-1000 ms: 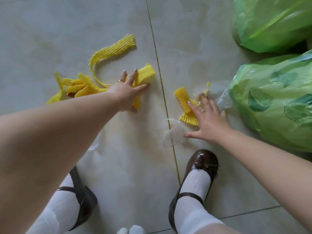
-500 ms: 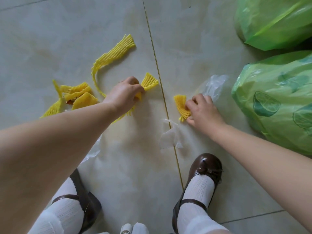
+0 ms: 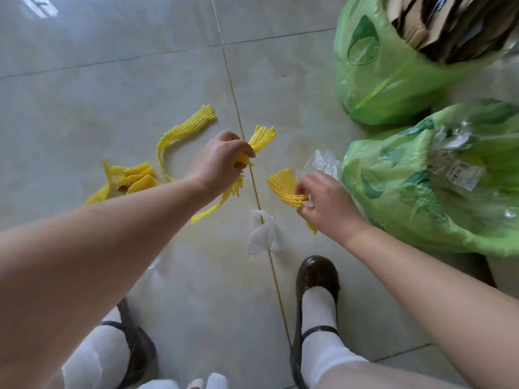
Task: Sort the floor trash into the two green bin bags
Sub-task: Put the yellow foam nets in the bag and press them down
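My left hand (image 3: pixel 222 161) is closed around a yellow foam net strip (image 3: pixel 262 137), lifted a little off the tiled floor, its tail hanging down. My right hand (image 3: pixel 325 203) grips a second yellow foam net piece (image 3: pixel 283 183) together with a crumpled clear plastic film (image 3: pixel 323 162). More yellow foam net lies on the floor: a long curved strip (image 3: pixel 182 133) and a bunched pile (image 3: pixel 129 178) to the left. A clear plastic scrap (image 3: pixel 262 234) lies between my hands. The near green bin bag (image 3: pixel 393 186) holds plastic; the far green bin bag (image 3: pixel 365 71) holds cardboard.
My two feet in dark shoes (image 3: pixel 316 276) and white socks stand on the pale floor tiles, the right shoe just below the clear scrap. Both bags stand close together at the right. A thin clear scrap (image 3: pixel 154 262) peeks out under my left forearm.
Both hands went from flat on the foam pieces to closed around them and have raised them off the floor. The view has tilted, bringing the bag openings into sight.
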Tool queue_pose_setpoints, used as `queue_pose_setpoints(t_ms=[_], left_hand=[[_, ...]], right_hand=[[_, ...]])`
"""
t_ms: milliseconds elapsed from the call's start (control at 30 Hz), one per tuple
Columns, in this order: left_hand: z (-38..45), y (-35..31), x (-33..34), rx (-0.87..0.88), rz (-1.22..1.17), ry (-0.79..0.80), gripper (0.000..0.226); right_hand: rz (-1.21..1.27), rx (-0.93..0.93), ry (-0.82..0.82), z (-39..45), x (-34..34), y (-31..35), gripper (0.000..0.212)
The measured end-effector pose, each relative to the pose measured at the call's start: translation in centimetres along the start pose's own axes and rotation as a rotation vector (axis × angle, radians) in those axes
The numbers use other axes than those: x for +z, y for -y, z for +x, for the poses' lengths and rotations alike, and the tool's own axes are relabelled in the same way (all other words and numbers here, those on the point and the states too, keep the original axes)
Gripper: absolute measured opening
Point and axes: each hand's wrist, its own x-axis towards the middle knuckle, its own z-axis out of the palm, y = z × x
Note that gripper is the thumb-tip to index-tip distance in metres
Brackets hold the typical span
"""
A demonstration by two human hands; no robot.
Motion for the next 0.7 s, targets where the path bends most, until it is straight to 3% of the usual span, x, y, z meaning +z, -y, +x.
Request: queue_pose_setpoints(t_ms=[233, 400, 567, 700], left_hand=[[-1.8, -12.4, -4.7, 0.121, -0.205, -0.217, 0.030], [-2.6, -22.7, -5.3, 0.233, -0.353, -0.235, 0.033], [-3.2, -30.4, -1.7, 0.240, -0.438, -0.112, 0.045], [-2.2, -32.9, 2.0, 0.321, -0.293, 0.039, 0.062]], right_hand=[[0.037, -0.015, -0.368, -5.4, -12.2, 2.8, 0.018], [0.121, 0.089, -0.584, -9.8, -18.7, 0.4, 0.017], [0.278, 0.219, -0.604, -12.1, -20.4, -3.9, 0.021], [0.223, 0.353, -0.530, -11.9, -19.0, -8.1, 0.022]])
